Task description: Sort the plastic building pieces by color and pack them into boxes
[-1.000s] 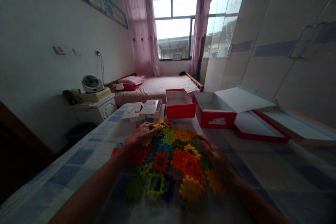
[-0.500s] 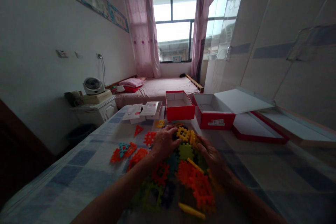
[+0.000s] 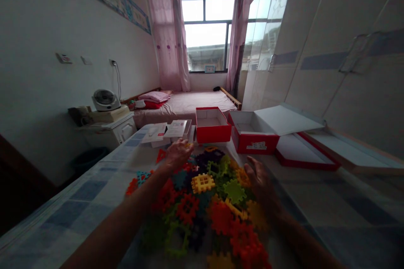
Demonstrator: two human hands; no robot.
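Interlocking plastic building pieces in several colours lie in a loose pile on the cloth. At the pile's far left edge, my left hand (image 3: 177, 154) has its fingers closed on a small yellow building piece (image 3: 189, 145), partly hidden by them. My right hand (image 3: 258, 178) rests open at the right side, its fingers apart beside an orange piece (image 3: 243, 177). Between the hands lie a yellow window-shaped piece (image 3: 203, 183) and a green toothed piece (image 3: 235, 191). Closer to me are red-orange pieces (image 3: 221, 217). My left forearm covers part of the pile.
Beyond the pile stand two red open boxes (image 3: 213, 133) (image 3: 257, 145), with a shallow red lid (image 3: 307, 153) to their right. White flat boxes (image 3: 179, 129) sit at the back left. A checked cloth (image 3: 91, 193) covers the table; a bed (image 3: 189, 103) is behind.
My left hand has moved left and away from me to the small yellow piece. A yellow window-shaped piece now lies mid-pile. My right hand has shifted slightly right, off the yellow pieces.
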